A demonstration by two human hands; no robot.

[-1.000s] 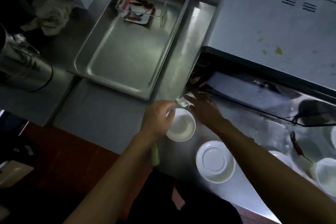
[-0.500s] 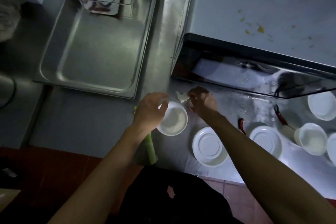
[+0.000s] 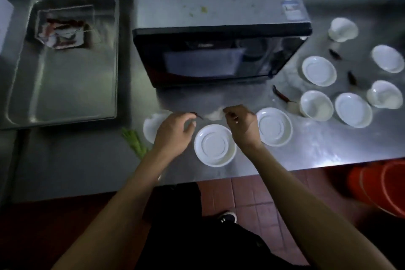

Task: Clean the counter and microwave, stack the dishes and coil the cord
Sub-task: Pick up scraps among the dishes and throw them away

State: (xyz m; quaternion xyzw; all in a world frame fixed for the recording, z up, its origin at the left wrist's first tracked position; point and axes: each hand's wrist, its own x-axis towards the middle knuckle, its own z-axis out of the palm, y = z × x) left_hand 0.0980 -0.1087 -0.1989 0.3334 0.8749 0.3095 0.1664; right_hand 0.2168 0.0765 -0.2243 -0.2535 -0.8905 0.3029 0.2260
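A black-fronted microwave (image 3: 219, 57) stands on the steel counter (image 3: 317, 149), with yellowish stains on its top. Several white bowls and upturned saucers lie in front of it and to its right, among them one saucer (image 3: 214, 144) between my wrists and another (image 3: 275, 126) beside it. My left hand (image 3: 173, 133) is curled over the right side of a white bowl (image 3: 150, 127), its fingertips at a small dark chili (image 3: 197, 115); blur hides whether it holds anything. My right hand (image 3: 241, 124) pinches a white scrap (image 3: 214, 114) on the counter. No cord shows.
Dried chilies (image 3: 281, 94) lie among the dishes on the right. A green stalk (image 3: 134, 142) lies at the counter's front edge. At the left, a steel tray (image 3: 65, 85) holds a clear box (image 3: 63, 28) of scraps. Orange buckets (image 3: 385, 186) stand on the floor.
My view has swung right, bringing the right-hand dishes in. Both hands shifted right along the counter in front of the microwave. My left hand has left the bowl's rim.
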